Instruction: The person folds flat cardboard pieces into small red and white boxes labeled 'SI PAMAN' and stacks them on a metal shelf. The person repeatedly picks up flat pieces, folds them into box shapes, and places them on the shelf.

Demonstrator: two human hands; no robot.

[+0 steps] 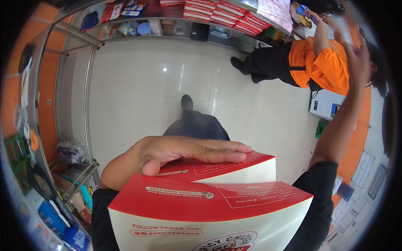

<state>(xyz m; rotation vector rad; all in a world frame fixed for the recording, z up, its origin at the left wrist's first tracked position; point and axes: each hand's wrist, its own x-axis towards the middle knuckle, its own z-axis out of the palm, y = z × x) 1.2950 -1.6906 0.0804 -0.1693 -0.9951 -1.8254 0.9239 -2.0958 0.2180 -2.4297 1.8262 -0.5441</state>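
Note:
Two red and white cardboard food boxes, a near one and one just behind it, are held against my front at the bottom of the view. My left hand reaches across them from the left. Its fingers lie stretched along the far box's red side, and the thumb comes down by the near box; the boxes' lower parts are out of view. High at the right, my right hand is raised on a long outstretched arm. Its fingers look spread and slightly blurred, with nothing visible in them.
A co-worker in an orange shirt stands at the far right, hands at a counter. Stacks of red boxes fill the back shelf. A metal rack lines the left side. Pale floor tiles lie between. A white box-shaped appliance stands right.

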